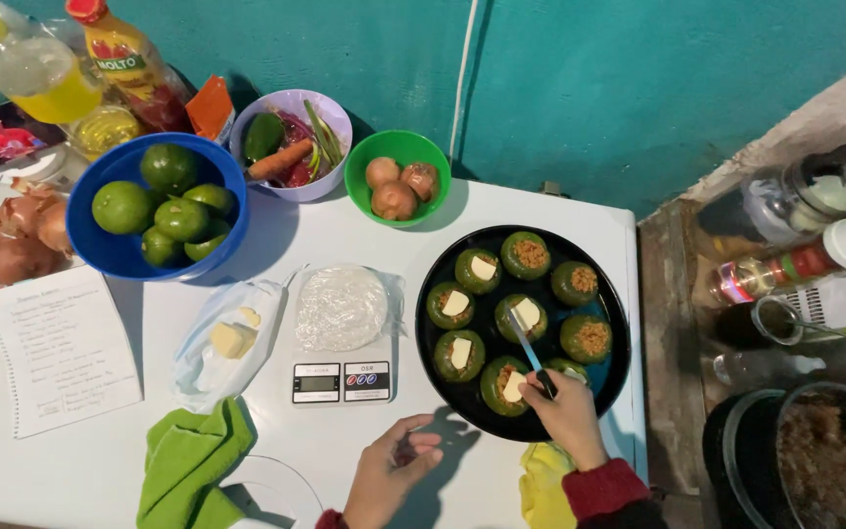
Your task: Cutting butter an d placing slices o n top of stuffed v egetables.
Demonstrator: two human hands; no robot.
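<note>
While the right hand [568, 409] closes its fingers around the dark handle of a knife [527, 345], the thin blade reaches over the round black tray [443, 387] to a stuffed green pepper [519, 315] at the tray's middle, its tip touching the pale slab of butter on top. Nine hollowed peppers sit in the tray in a loose ring; five carry a butter slice, the others show crumbly brown filling. The left hand [390, 480] rests just left of the tray's near rim, fingers curled loosely and holding nothing that can be seen. Left of the tray stands a small white kitchen scale [342, 380] topped with a crinkled clear-wrapped disc, and beyond it lies butter [233, 339] on rumpled white paper. Above the tray's far-left edge is a glossy green bowl [359, 191] of brown onions; further left, a lilac bowl [335, 118] of vegetable scraps and a blue bowl [85, 245] of smooth limes. A soft green cloth [188, 460] lies bunched well left of the tray's near side.
</note>
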